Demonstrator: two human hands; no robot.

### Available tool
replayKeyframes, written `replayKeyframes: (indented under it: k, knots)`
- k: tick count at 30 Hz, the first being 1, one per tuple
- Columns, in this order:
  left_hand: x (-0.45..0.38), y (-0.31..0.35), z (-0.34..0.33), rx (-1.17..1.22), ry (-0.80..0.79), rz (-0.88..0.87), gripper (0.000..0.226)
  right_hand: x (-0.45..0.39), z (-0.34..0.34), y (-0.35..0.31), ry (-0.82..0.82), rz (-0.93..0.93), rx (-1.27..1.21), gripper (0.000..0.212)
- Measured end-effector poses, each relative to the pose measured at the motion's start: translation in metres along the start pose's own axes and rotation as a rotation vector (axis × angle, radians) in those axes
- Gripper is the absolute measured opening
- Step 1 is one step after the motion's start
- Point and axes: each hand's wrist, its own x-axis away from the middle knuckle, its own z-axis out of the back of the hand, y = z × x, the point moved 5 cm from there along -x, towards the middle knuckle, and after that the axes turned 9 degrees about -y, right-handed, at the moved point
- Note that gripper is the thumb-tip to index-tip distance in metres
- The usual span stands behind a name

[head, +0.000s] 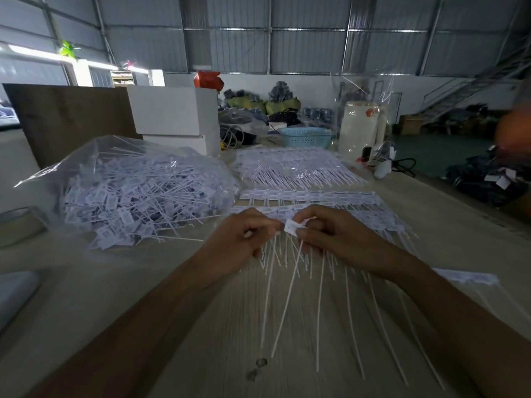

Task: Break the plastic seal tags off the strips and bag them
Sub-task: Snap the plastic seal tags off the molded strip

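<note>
A strip of white plastic seal tags lies across the table in front of me, its long thin tails hanging toward me. My right hand pinches one tag head at the strip's left end. My left hand grips the tags just left of it, fingers curled, with several tails trailing below. A clear plastic bag full of loose separated tags lies at the left. More strips lie just behind my hands, and a stack of strips lies farther back.
At the back of the wooden table stand a blue basket, a white cylindrical container, white boxes and a brown board. Another strip lies at the right. A blurred orange shape is at the right edge.
</note>
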Motion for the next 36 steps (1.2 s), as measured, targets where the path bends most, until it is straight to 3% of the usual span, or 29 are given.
replayKeyframes:
  k: [2, 6, 8, 13, 18, 22, 26, 31, 33, 36]
  knots:
    - [0.000, 0.002, -0.007, 0.053, 0.018, -0.012, 0.032, -0.004, -0.008, -0.001, -0.002, 0.023, -0.072, 0.015]
    - [-0.002, -0.004, -0.014, 0.560, 0.083, 0.130, 0.028, -0.008, -0.011, -0.001, 0.069, 0.011, -0.048, 0.024]
    - [-0.001, -0.006, -0.014, 0.675, 0.110, 0.163, 0.023, -0.008, -0.011, -0.002, 0.075, 0.021, -0.016, 0.023]
    - [0.002, -0.003, -0.019, 0.311, 0.059, 0.116, 0.014, -0.008, -0.014, -0.004, 0.151, 0.049, 0.071, 0.021]
    - [0.002, -0.002, -0.007, 0.164, 0.145, 0.100, 0.023, -0.007, -0.009, -0.005, 0.080, -0.012, 0.159, 0.019]
    - [0.003, 0.003, -0.014, -0.064, 0.080, 0.097, 0.014, -0.005, -0.012, -0.005, 0.020, -0.034, 0.317, 0.035]
    - [0.002, 0.004, -0.007, 0.122, 0.095, 0.149, 0.024, 0.000, -0.010, -0.012, -0.065, 0.008, 0.215, 0.026]
    - [0.009, -0.003, -0.006, 0.448, 0.110, 0.392, 0.028, 0.003, -0.023, -0.023, 0.071, 0.170, 0.645, 0.018]
    - [0.010, -0.004, -0.003, 0.427, 0.093, 0.424, 0.026, 0.003, -0.026, -0.021, 0.072, 0.120, 0.728, 0.025]
    - [0.006, 0.009, 0.006, 0.052, 0.044, 0.303, 0.023, 0.003, -0.021, -0.018, 0.012, -0.010, 0.685, 0.040]
